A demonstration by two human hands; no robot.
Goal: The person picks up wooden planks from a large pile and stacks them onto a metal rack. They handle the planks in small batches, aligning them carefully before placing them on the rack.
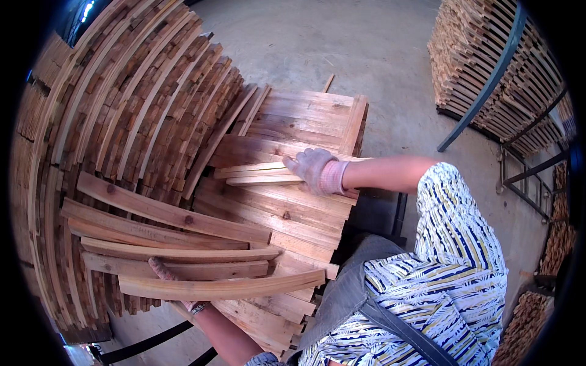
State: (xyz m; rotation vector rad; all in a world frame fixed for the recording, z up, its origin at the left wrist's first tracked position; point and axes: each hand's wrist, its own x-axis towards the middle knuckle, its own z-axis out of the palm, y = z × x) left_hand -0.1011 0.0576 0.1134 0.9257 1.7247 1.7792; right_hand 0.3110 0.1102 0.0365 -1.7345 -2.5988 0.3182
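My left hand, in a glove, reaches under the nearest wooden board. Its fingertips show over the far edge, and the board hides most of the palm. Several more loose boards lie fanned out just beyond it, their left ends over the tall stack. My gloved right hand is closed over a few narrow, pale wooden strips. Those strips rest across a layer of planks in front of me. The undersides of the right fingers are hidden.
A tall stack of boards rises on the left. One plank lies crosswise at the pile's far right. Another wood stack stands at the far right behind a bent blue metal bar. Concrete floor stretches beyond.
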